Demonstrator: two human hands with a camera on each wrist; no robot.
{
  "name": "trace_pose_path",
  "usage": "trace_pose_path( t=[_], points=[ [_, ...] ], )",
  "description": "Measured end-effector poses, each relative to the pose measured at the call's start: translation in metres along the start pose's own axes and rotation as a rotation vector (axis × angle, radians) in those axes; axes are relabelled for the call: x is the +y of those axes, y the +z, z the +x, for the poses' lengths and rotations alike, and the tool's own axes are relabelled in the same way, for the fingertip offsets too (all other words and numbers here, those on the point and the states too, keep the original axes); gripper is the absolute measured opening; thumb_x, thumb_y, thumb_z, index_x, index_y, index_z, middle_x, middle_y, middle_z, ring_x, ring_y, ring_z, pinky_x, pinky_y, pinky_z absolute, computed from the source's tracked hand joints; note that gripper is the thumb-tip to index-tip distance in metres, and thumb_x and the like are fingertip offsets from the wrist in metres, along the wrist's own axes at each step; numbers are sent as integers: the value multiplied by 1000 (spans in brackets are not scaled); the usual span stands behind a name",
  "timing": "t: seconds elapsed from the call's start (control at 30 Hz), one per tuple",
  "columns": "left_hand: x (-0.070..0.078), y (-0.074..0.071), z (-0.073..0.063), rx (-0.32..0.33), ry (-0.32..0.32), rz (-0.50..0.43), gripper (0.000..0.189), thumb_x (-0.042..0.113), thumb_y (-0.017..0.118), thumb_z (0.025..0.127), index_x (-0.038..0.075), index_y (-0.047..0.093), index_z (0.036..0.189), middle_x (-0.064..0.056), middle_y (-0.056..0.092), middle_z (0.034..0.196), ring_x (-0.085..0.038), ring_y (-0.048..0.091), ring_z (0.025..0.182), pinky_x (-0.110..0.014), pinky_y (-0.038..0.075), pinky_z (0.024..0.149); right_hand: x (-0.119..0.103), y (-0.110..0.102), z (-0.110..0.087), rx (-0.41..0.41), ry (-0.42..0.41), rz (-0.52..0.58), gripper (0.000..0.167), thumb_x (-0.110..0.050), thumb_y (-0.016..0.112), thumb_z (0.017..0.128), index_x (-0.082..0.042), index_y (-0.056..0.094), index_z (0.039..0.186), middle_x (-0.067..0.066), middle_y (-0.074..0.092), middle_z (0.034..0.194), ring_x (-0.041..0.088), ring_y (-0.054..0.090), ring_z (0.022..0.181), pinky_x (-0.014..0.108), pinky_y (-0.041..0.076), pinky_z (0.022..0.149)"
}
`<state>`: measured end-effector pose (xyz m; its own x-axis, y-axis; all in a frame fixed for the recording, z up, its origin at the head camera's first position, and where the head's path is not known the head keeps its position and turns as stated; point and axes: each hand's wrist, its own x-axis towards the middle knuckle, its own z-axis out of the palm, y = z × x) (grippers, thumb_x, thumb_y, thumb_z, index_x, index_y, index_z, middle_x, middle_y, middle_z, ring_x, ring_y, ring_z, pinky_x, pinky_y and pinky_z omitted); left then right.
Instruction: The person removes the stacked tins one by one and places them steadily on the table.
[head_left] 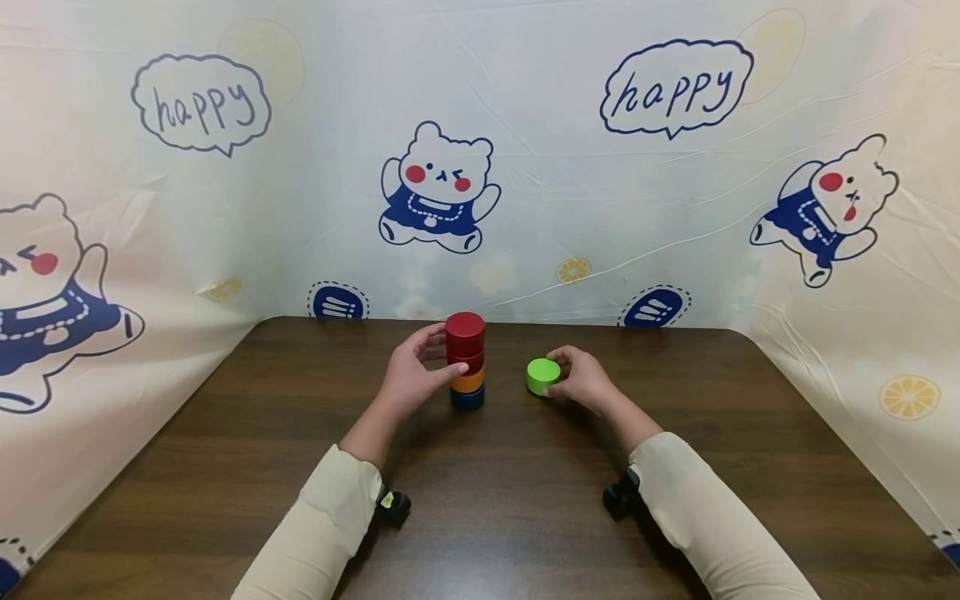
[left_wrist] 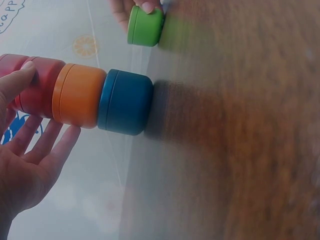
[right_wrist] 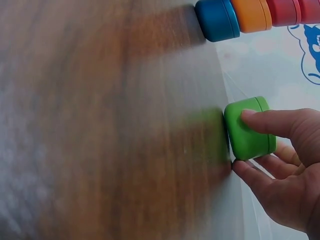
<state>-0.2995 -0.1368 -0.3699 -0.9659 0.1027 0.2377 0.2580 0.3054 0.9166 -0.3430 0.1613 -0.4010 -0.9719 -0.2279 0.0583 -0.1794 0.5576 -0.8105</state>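
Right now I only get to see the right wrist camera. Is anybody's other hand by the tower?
Observer: Yes, the left hand is there, with its thumb over the front of the tower.
Operator: Cool! My picture cuts off the top. Is anything sitting up there?
Observer: No, the topmost red piece has a bare, flat top.
Operator: Does the cloth behind say any words?
Observer: Yes, "happy" is written in two speech bubbles.
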Motion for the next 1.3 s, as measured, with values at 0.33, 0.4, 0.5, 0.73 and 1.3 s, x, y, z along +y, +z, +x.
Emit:
trace_pose_path(
  t=[0.33, 0.4, 0.5, 0.73, 1.3],
  points=[
    [0, -1, -1, 6, -6, 5, 71, 26, 83, 79, 22, 49, 141, -7, 57, 133, -34, 54, 122, -51, 49, 94, 0, 1, 0, -11, 1, 7, 62, 2, 82, 73, 4, 53, 127, 20, 59, 122, 35, 57, 113, 44, 49, 94],
    [0, -1, -1, 5, -6, 6, 71, 26, 83, 79, 22, 49, 141, -7, 57, 133, -34, 54, 121, -51, 49, 94, 0, 1, 0, -7, 3, 5, 62, 1, 82, 73, 3, 53, 128, 20, 59, 123, 35, 57, 114, 44, 49, 93],
    [-1, -1, -1, 3, -4, 9, 71, 27, 83, 79, 22, 49, 141, -6, 57, 133, -31, 55, 120, -50, 50, 94, -2, 2, -1, 9, 12, 8, 62, -1, 83, 73, 2, 54, 128, 19, 60, 123, 33, 57, 113, 42, 50, 91],
    [-1, -1, 0, 5, 16, 16, 71, 28, 83, 79, 23, 49, 141, -5, 57, 133, -27, 56, 118, -50, 50, 94, -6, 1, -2, 27, -4, 4, 62, -7, 84, 75, 3, 55, 129, 19, 60, 126, 31, 58, 112, 38, 52, 86],
    [-2, 0, 1, 7, 5, 11, 69, 27, 82, 80, 23, 50, 140, -4, 58, 132, -26, 56, 118, -49, 50, 94, -15, 0, -6, 95, -104, 36, 56, -10, 82, 78, 0, 57, 127, 23, 60, 126, 34, 58, 115, 47, 48, 95]
  ],
)
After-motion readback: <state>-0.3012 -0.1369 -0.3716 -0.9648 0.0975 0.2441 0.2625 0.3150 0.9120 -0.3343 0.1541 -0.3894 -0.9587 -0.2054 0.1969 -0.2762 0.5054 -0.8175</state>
